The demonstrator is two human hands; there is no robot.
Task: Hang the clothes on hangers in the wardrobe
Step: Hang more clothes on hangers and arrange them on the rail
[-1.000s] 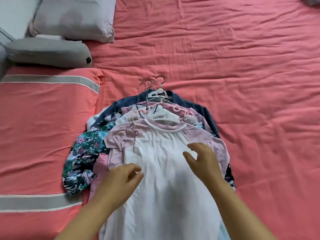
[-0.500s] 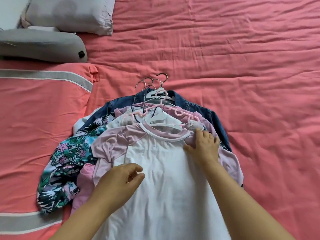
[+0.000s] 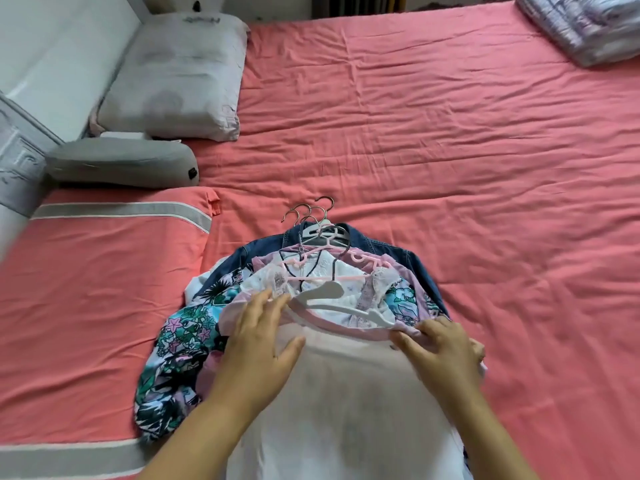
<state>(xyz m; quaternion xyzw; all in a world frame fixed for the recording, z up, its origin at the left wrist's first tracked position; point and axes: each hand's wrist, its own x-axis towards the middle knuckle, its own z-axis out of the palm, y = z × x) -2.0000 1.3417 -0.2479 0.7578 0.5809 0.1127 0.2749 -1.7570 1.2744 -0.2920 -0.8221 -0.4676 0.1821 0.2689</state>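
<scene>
A stack of clothes on hangers lies on the coral bed sheet (image 3: 450,168). On top is a white t-shirt with pink shoulders (image 3: 346,393) on a white hanger (image 3: 329,296). My left hand (image 3: 259,344) lies flat with straight fingers on the shirt's left shoulder. My right hand (image 3: 440,348) pinches the pink collar edge at the right shoulder. Below lie a lace top, a floral shirt (image 3: 176,358) and a denim jacket (image 3: 398,254). Several metal hanger hooks (image 3: 310,211) stick out at the top of the pile.
A grey bolster (image 3: 121,162) and a grey pillow (image 3: 176,77) lie at the back left by the headboard. A folded coral blanket with grey stripes (image 3: 86,289) covers the left side. Another folded patterned cloth (image 3: 581,26) sits at the far right corner.
My left hand moved up from the shirt's chest to its left shoulder. My right hand slid down to the collar edge. The shirt's neck has come down, baring the white hanger.
</scene>
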